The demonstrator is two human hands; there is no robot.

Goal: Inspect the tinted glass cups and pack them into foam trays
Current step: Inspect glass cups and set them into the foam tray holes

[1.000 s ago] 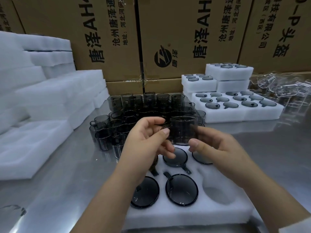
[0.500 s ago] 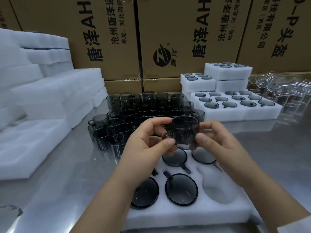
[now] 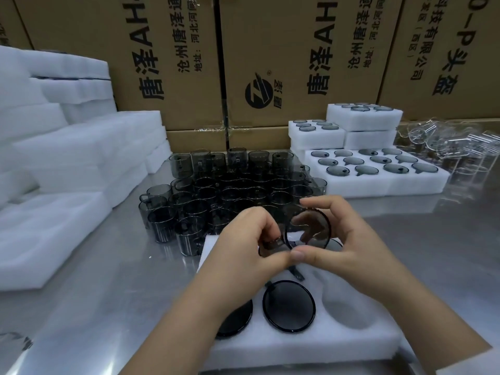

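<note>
Centre frame: cup (image 3: 307, 230), tilted above the tray (image 3: 297, 350), was pinched between left hand (image 3: 243, 239) (handle side) and right hand (image 3: 351, 239) (wall). Likely light, stiff, slick, brittle; best held by the wall.

— Who holds the tinted cup (image 3: 308, 229)?
— Left hand (image 3: 243, 240) and right hand (image 3: 349, 239) both pinch it, tipped on its side, above the foam tray (image 3: 297, 350).
— Handle?
— Blurred; seemingly under the left fingers.

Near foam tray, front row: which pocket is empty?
The right-hand pocket: a bare white hollow. The middle one holds a tinted glass cup and the left one a second cup, partly hidden by the left forearm.
</note>
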